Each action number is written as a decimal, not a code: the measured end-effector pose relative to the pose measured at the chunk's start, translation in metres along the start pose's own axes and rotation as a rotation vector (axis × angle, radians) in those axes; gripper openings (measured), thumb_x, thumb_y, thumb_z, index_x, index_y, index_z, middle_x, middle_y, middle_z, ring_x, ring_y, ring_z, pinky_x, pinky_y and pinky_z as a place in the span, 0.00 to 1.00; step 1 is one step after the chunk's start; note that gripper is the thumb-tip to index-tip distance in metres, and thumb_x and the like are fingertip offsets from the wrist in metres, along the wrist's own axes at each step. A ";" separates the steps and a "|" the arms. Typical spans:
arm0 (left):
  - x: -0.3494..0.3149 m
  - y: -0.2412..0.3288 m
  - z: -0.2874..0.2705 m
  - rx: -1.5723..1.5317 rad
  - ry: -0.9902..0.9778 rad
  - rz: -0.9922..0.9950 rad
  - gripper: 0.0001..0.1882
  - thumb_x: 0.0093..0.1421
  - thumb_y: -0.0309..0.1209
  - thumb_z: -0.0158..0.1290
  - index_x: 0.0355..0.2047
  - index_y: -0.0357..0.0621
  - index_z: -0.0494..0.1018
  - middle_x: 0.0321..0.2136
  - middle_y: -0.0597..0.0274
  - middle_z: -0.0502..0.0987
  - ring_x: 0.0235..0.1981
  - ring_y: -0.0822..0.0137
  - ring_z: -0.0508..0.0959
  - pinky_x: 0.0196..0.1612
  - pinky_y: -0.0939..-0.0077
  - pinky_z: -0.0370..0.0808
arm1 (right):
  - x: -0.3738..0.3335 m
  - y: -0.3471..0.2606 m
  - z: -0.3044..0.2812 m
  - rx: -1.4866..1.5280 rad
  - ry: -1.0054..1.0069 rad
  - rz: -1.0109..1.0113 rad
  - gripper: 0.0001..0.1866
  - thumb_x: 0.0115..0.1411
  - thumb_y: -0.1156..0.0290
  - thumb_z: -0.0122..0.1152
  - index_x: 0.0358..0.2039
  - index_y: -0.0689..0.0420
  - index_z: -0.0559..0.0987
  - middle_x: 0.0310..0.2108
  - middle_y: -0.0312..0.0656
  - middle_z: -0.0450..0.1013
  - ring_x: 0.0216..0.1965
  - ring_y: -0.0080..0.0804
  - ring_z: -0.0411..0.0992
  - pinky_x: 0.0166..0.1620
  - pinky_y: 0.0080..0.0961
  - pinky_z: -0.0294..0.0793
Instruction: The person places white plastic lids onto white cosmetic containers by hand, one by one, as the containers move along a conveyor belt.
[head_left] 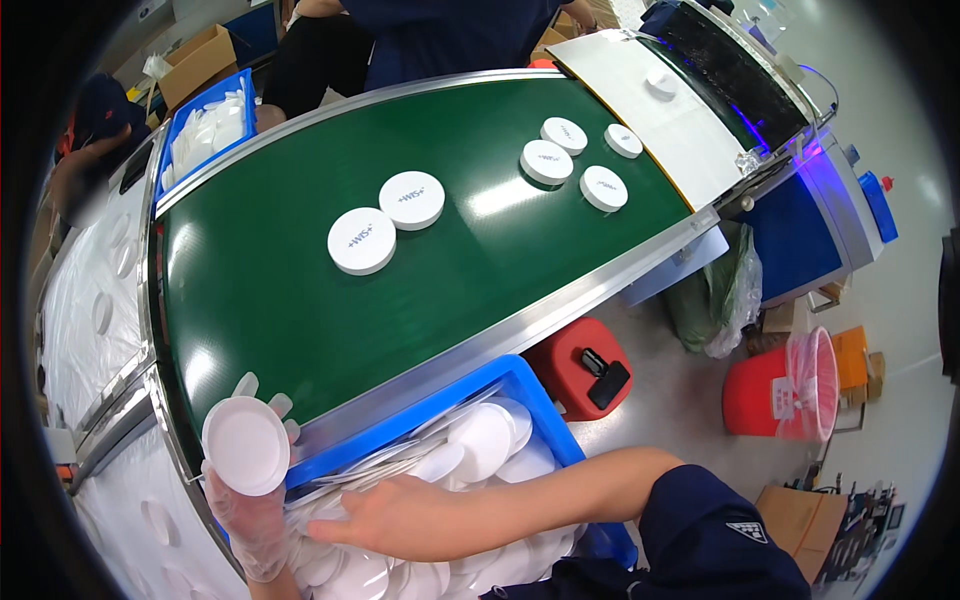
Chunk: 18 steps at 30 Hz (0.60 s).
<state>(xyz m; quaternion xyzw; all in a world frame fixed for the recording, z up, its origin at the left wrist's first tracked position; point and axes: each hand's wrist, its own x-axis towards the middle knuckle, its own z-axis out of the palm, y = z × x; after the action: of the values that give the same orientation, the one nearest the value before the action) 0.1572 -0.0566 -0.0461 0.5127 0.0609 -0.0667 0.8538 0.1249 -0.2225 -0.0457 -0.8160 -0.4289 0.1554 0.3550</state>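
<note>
My left hand (248,500), in a clear glove, holds a round white lid (246,446) at the near edge of the green conveyor belt (280,320). My right hand (375,515) is bare and reaches into the blue bin (500,375), its fingers spread over the pile of white lids (480,445) inside. Two larger-looking white lids (362,241) (411,200) lie mid-belt. Several more white lids (575,158) ride farther along the belt toward the right.
A white plate and a dark machine with blue light (760,110) follow the belt at the right. Another person (400,40) stands behind the belt beside a second blue bin (205,130). A red stool (580,365) and a red bucket (785,385) stand on the floor.
</note>
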 end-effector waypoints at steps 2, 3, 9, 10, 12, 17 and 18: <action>0.000 -0.003 -0.003 -0.036 -0.050 0.019 0.42 0.52 0.54 0.46 0.56 0.31 0.53 0.44 0.41 0.68 0.37 0.61 0.75 0.33 0.76 0.75 | -0.001 0.001 0.001 -0.010 0.047 -0.025 0.21 0.47 0.76 0.50 0.45 0.56 0.62 0.24 0.48 0.66 0.21 0.46 0.71 0.24 0.36 0.72; 0.001 -0.003 -0.012 -0.035 -0.053 0.020 0.42 0.52 0.54 0.46 0.56 0.31 0.53 0.44 0.41 0.68 0.37 0.61 0.75 0.33 0.76 0.75 | 0.000 0.000 0.000 -0.012 0.050 -0.024 0.21 0.47 0.76 0.50 0.45 0.56 0.62 0.24 0.48 0.66 0.21 0.46 0.71 0.24 0.36 0.72; -0.001 0.000 -0.020 -0.250 -0.243 -0.016 0.33 0.57 0.43 0.48 0.57 0.38 0.52 0.54 0.36 0.57 0.54 0.46 0.61 0.51 0.56 0.67 | 0.004 0.000 -0.002 0.145 0.357 -0.095 0.10 0.47 0.75 0.54 0.32 0.59 0.67 0.27 0.47 0.64 0.31 0.45 0.70 0.31 0.34 0.70; -0.003 0.000 -0.014 -0.209 -0.188 -0.036 0.38 0.55 0.49 0.47 0.57 0.35 0.51 0.49 0.39 0.63 0.48 0.51 0.67 0.44 0.62 0.70 | 0.010 -0.002 -0.009 0.218 0.598 -0.206 0.08 0.50 0.74 0.53 0.31 0.60 0.67 0.30 0.47 0.64 0.31 0.46 0.68 0.31 0.34 0.68; -0.006 -0.001 -0.013 -0.159 -0.128 -0.053 0.43 0.53 0.54 0.45 0.58 0.32 0.49 0.44 0.42 0.69 0.41 0.56 0.72 0.36 0.68 0.73 | 0.012 -0.003 -0.016 0.298 0.842 -0.326 0.07 0.52 0.73 0.53 0.30 0.61 0.67 0.32 0.48 0.64 0.32 0.46 0.66 0.32 0.35 0.66; -0.019 -0.006 -0.011 -0.022 -0.213 -0.024 0.32 0.57 0.48 0.41 0.54 0.35 0.55 0.45 0.49 0.68 0.47 0.58 0.69 0.49 0.63 0.67 | 0.004 0.009 -0.013 0.437 0.755 0.122 0.06 0.57 0.73 0.50 0.28 0.62 0.67 0.23 0.48 0.64 0.24 0.48 0.66 0.26 0.35 0.64; -0.024 -0.008 -0.012 -0.052 -0.263 -0.007 0.22 0.61 0.41 0.40 0.51 0.40 0.59 0.47 0.55 0.67 0.48 0.60 0.68 0.51 0.63 0.67 | 0.003 0.011 -0.012 0.333 0.713 0.190 0.07 0.57 0.71 0.51 0.28 0.62 0.68 0.20 0.47 0.65 0.22 0.48 0.67 0.24 0.35 0.65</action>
<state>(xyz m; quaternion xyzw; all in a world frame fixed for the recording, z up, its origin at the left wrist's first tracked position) 0.1319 -0.0489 -0.0543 0.4772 -0.0481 -0.1344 0.8671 0.1400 -0.2293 -0.0445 -0.7861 -0.1704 -0.0380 0.5929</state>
